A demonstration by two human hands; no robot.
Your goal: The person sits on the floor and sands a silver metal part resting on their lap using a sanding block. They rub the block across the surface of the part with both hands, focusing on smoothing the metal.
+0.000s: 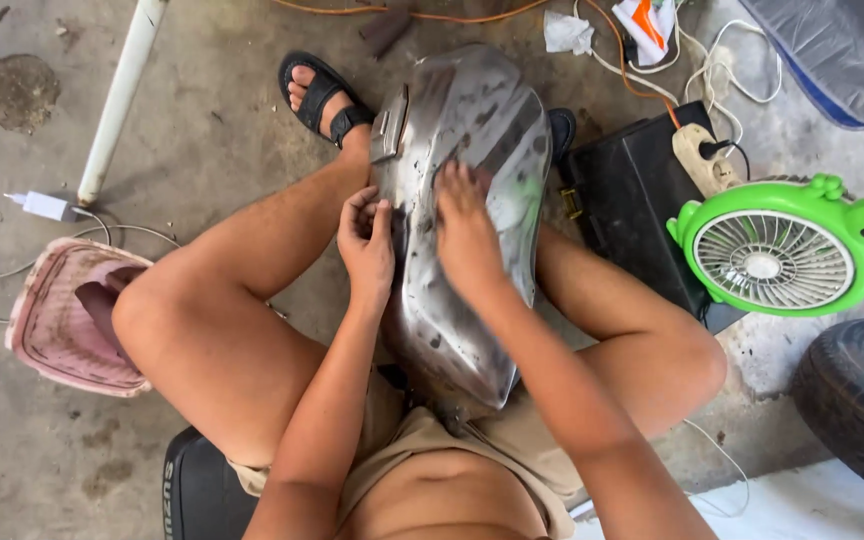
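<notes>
Head view, right hand [465, 232] covering bare metal tank [472, 120], tank base hidden

A bare metal fuel tank [462, 240] lies between the seated person's knees; the left hand [367, 245] grips its edge, the right hand [467, 235] presses flat on top. A green frog-shaped fan [787, 250] stands beside it.
</notes>
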